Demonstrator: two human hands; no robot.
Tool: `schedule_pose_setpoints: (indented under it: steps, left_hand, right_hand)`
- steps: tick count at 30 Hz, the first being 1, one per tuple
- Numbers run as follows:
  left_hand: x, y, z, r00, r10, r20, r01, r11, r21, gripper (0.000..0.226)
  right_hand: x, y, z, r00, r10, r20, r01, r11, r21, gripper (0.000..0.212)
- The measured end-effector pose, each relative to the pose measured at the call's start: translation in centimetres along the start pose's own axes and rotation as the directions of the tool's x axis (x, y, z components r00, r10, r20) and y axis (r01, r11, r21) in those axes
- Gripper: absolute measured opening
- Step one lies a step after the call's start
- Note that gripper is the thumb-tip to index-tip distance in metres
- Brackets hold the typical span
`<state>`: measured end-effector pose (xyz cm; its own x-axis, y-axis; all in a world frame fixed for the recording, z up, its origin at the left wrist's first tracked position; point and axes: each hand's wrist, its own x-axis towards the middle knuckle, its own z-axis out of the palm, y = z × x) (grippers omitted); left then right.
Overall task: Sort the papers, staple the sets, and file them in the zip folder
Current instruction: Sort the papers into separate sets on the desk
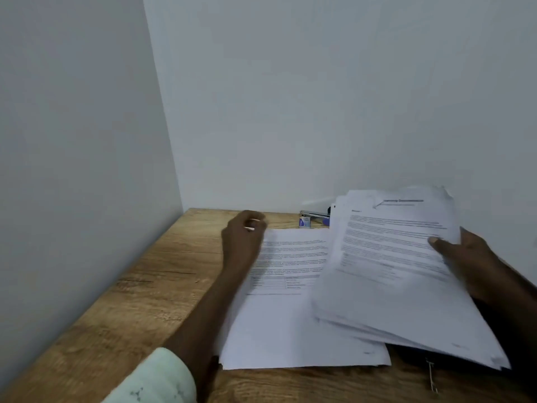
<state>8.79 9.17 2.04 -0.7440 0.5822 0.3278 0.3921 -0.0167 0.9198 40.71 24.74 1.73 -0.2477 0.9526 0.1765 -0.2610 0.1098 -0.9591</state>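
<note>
**Head view.** A dark zip folder [418,354] lies flat at the near right of the table. Most of it is covered by a raised stack of papers [392,271], so only a strip along its near edge shows. A metal zipper pull [432,378] lies on the wood toward the viewer. The folder's contents cannot be seen.

The right hand [470,266] grips the stack at its right edge, thumb pressed on the top printed sheet and the other fingers hidden beneath. The sheets are fanned and tilted. They sit above the folder and overlap the right side of a flat pile [290,324].

The flat pile of printed pages rests on the table at centre, with paragraphs and a small grid visible on its top sheet. The left hand [244,237] is at the pile's far left corner, fingers curled. Blur leaves it unclear whether they pinch the corner or merely touch it. A pale sleeve [157,379] covers the left forearm at the bottom edge.

Behind the pile, at the back wall, stand a stapler [315,213] and, just in front of it, a small blue-and-white box [304,221]. The stapler is partly hidden by the stack.

The table [130,286] has a light wood-grain top and is set into a corner formed by two plain pale walls [290,97].
</note>
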Motion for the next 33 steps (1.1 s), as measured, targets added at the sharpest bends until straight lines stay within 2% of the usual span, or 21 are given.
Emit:
schedule_pose_setpoints:
  steps: [1,2,5,6,7,10,11,13,14,18,22,24,26,27,28,30,32,33]
  left_hand:
    - [0.8,-1.0,-1.4,0.999,0.019,-0.046,-0.012,0.987,0.161,0.004]
    - [1.5,-1.9,-2.4,0.999,-0.004,-0.044,0.015,0.965,0.261,0.011]
    - [2.0,-3.6,-3.8,0.985,-0.164,0.054,0.126,0.899,0.418,0.033]
    - [2.0,-3.7,-3.9,0.977,-0.196,0.088,0.135,0.880,0.455,0.040]
    - [2.0,-3.6,-3.8,0.969,-0.214,0.121,0.130,0.864,0.486,0.046]
    - [2.3,-2.9,-3.7,0.949,-0.245,0.196,0.100,0.828,0.552,0.051]
    - [2.3,-2.7,-3.6,0.943,-0.254,0.214,0.089,0.813,0.575,0.050]
    - [2.4,-2.9,-3.3,0.941,-0.253,0.226,0.073,0.801,0.595,0.045]
    - [2.4,-3.0,-3.1,0.945,-0.243,0.217,0.071,0.805,0.589,0.041]
    - [2.5,-3.1,-3.0,0.971,-0.204,0.127,0.112,0.852,0.512,0.034]
    - [2.5,-3.6,-3.1,0.990,-0.139,0.029,0.108,0.871,0.480,0.040]
    - [2.2,-3.6,-3.5,0.998,-0.051,-0.045,0.067,0.856,0.513,0.029]
    - [2.5,-2.8,-4.3,0.986,0.082,-0.143,-0.004,0.879,0.477,0.019]
    - [2.6,-1.8,-4.7,0.976,0.132,-0.175,-0.050,0.913,0.405,0.017]
    - [2.4,-0.6,-4.9,0.972,0.162,-0.169,-0.108,0.951,0.290,0.017]
    - [0.3,2.5,-3.6,0.970,0.244,-0.022,-0.242,0.968,0.066,0.029]
    - [-3.2,4.4,-0.4,0.935,0.318,0.160,-0.317,0.948,-0.030,0.034]
    - [-4.9,4.7,1.5,0.913,0.345,0.218,-0.342,0.938,-0.050,0.030]
  right_hand:
    - [0.1,-0.1,-0.6,0.999,0.016,-0.033,-0.015,0.999,0.041,0.040]
    - [0.2,-0.2,-1.1,0.999,0.013,-0.039,-0.011,0.999,0.046,0.046]
    - [0.3,-0.5,-1.0,0.995,-0.009,-0.103,0.006,1.000,-0.026,0.126]
    - [0.3,-0.6,-0.9,0.994,-0.006,-0.108,0.002,0.999,-0.042,0.138]
    - [0.4,-0.5,-1.1,0.995,-0.006,-0.098,0.000,0.999,-0.053,0.140]
    - [0.1,-0.7,-1.0,0.997,0.006,-0.075,-0.009,0.999,-0.037,0.133]
    - [-0.1,-1.0,-0.7,0.998,0.004,-0.069,-0.007,0.999,-0.041,0.126]
    - [-0.4,-1.3,-0.4,0.999,0.027,-0.036,-0.027,1.000,0.000,0.097]
    - [-0.6,-1.4,-0.2,0.999,0.030,-0.024,-0.029,0.999,0.016,0.091]
    - [-0.4,-1.1,-0.3,0.999,0.041,-0.029,-0.041,0.999,-0.008,0.133]
    - [-0.3,-1.0,-0.6,0.999,0.032,-0.023,-0.032,0.999,0.000,0.134]
    - [-0.6,-1.3,-0.2,0.999,0.033,0.000,-0.033,0.999,0.001,0.109]
    - [-0.7,-2.0,-0.3,0.998,0.057,0.032,-0.059,0.996,0.062,0.059]
    - [-0.8,-2.4,-0.6,0.996,0.076,0.045,-0.079,0.993,0.090,0.043]
    - [-0.6,-2.8,-1.2,0.995,0.089,0.054,-0.095,0.987,0.132,0.038]
    - [-0.6,-3.7,-1.9,0.990,0.102,0.097,-0.120,0.971,0.205,0.041]
    - [-0.8,-4.3,-2.1,0.984,0.110,0.143,-0.137,0.972,0.191,0.057]
    - [-0.8,-4.0,-2.5,0.984,0.105,0.147,-0.122,0.987,0.108,0.071]
